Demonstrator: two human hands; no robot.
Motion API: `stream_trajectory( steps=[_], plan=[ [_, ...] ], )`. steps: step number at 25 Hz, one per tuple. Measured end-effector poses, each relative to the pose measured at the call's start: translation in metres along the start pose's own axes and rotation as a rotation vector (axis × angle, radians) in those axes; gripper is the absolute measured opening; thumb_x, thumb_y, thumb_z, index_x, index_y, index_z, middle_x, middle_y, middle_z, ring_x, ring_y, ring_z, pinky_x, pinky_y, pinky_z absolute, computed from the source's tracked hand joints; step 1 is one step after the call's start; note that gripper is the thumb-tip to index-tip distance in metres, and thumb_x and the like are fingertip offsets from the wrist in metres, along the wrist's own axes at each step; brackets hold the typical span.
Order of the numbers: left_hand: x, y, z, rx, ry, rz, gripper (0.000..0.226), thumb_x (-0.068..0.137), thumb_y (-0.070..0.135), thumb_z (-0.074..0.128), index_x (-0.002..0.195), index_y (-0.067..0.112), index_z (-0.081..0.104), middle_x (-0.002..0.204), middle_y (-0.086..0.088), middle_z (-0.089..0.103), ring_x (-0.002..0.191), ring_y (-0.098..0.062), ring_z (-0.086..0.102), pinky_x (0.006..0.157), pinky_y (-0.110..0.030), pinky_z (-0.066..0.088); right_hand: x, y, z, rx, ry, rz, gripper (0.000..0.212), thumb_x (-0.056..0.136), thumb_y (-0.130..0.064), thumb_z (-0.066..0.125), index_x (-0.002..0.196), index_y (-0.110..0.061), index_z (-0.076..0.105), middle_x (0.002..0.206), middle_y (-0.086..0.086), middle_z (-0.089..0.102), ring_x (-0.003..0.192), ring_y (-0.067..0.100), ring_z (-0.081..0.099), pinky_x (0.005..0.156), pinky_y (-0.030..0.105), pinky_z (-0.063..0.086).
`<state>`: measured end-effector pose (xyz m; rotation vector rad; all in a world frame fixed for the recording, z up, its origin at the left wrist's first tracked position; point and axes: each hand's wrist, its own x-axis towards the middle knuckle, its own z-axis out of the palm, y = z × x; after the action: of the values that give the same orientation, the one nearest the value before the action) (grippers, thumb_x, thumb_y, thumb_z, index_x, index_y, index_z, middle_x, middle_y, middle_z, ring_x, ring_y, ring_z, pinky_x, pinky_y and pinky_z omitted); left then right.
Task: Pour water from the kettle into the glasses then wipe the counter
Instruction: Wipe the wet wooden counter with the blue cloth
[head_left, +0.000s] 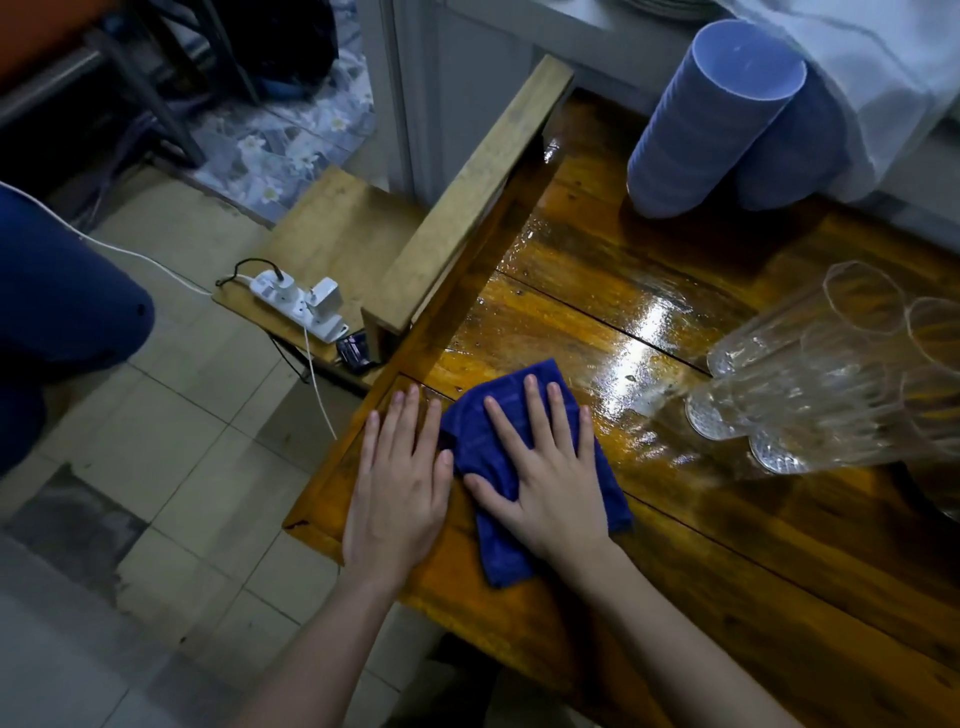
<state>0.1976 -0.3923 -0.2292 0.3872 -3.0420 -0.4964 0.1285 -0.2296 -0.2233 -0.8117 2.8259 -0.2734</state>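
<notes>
A folded dark blue cloth (501, 551) lies on the wooden counter (727, 561) near its left end. My right hand (540, 473) presses flat on the cloth with its fingers spread. Beside it, my left hand (400, 478) rests flat on the bare wood, its thumb touching the cloth's edge. The wood beyond the cloth shines wet. Several clear ribbed glasses (831, 379) stand clustered at the right. No kettle is in view.
Two stacks of blue plastic cups (711, 119) stand at the back under a white cloth (883, 78). A raised wooden rail (467, 197) borders the counter's left end. Below it a small shelf holds a white power strip (296, 306). A person's blue-clad knee (57, 301) is at the left.
</notes>
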Motion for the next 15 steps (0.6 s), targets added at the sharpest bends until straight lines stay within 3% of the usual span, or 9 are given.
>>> stream_trajectory(
  steps=[6,15],
  plan=[
    [0.000,-0.001,0.001,0.046,-0.026,-0.008,0.058,0.100,0.039,0.026,0.153,0.016,0.021,0.161,-0.008,0.017,0.150,-0.019,0.011,0.121,-0.043,0.011,0.067,0.001,0.000,0.020,0.094,0.088,0.081,0.085,-0.077,0.024,0.154,-0.036,0.014,0.165,0.009,0.003,0.151,0.030,-0.003,0.119,0.057,0.002],
    [0.000,-0.003,0.005,0.063,-0.019,-0.009,0.060,0.098,0.041,0.029,0.153,0.018,0.020,0.161,-0.006,0.016,0.150,-0.017,0.009,0.122,-0.040,0.007,0.119,0.017,-0.007,0.026,0.081,0.114,0.081,0.086,-0.077,0.016,0.154,-0.035,0.008,0.164,0.010,-0.003,0.151,0.029,-0.007,0.119,0.057,-0.003]
  ],
)
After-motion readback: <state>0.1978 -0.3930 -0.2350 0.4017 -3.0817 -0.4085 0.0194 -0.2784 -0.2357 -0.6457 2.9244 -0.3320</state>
